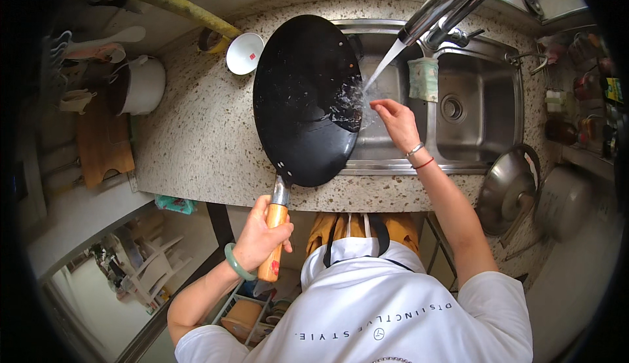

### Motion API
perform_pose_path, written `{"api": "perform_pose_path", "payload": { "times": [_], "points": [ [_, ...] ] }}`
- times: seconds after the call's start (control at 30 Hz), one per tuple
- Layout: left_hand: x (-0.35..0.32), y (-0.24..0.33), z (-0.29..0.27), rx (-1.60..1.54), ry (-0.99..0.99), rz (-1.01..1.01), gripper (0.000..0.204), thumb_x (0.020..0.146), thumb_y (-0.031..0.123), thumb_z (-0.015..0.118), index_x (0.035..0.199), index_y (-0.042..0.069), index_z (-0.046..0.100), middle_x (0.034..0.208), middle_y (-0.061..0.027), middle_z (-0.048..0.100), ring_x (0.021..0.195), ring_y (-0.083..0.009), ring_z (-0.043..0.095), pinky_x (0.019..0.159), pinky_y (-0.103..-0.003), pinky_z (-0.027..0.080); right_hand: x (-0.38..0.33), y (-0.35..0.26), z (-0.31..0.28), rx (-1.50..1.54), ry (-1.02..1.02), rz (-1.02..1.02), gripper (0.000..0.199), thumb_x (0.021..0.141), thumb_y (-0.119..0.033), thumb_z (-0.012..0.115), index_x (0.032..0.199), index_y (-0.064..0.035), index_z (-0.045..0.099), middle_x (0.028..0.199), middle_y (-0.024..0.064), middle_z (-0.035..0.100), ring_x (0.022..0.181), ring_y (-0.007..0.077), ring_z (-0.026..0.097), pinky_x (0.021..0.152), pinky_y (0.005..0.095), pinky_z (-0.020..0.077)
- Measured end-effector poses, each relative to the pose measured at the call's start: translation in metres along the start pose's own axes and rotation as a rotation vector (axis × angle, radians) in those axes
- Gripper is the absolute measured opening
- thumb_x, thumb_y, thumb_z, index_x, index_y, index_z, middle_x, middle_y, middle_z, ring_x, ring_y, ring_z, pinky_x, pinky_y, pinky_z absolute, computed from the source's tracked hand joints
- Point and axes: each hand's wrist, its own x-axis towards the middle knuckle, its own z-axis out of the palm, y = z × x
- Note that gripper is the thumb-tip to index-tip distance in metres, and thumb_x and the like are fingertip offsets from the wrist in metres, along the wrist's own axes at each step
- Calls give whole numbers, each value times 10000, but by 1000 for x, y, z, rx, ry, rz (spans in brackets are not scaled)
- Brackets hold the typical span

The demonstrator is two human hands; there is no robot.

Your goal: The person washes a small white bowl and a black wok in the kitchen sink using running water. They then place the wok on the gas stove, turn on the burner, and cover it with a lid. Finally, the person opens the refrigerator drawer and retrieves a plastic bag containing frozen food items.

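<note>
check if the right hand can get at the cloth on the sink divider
Likely yes: the right hand is close to the cloth, nothing visible stands between them, and the water falls off to the left.

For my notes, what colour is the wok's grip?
The wooden grip is orange-brown, best seen in head view.

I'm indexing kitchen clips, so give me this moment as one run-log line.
left hand: closed on wooden handle of black wok | right hand: near wok's right rim, anything held unclear | faucet: running, wetting wok
</note>
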Motion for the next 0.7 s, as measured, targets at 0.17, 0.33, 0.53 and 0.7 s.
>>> {"api": "perform_pose_path", "payload": {
  "times": [0.17,0.33,0.53,0.7],
  "points": [
    [-10,-20,13,56,107,136,394,780,-69,559,1099,41,356,834,-61,484,567,-122,539,490,-253,479,-28,-21,-8,-355,36,-91,203,867,-247,562,946,-110,688,885,82,668,839,274,608,720,369,458],
    [-8,-46,23,130,217,258,448,779,-73,552,1163,38,349,829,-60,485,570,-108,524,482,-245,467,-49,-32,-15,-536,73,-176,173,854,-253,573,933,-141,678,919,57,650,895,261,582,733,378,437],
    [5,-55,31,-47,153,347,464,801,-62,547,1202,42,340,874,-68,481,573,-101,512,478,-242,465,-74,-32,-9,3,-249,154,357,922,-329,515,903,-19,690,793,89,695,703,175,670,638,290,507],
    [36,-71,44,-587,-161,312,463,835,-49,557,1225,81,342,917,-70,478,615,-102,497,478,-236,459,-117,-69,0,471,-507,467,434,952,-394,477,1006,-1,651,887,91,695,768,130,669,650,213,492]
  ]
}}
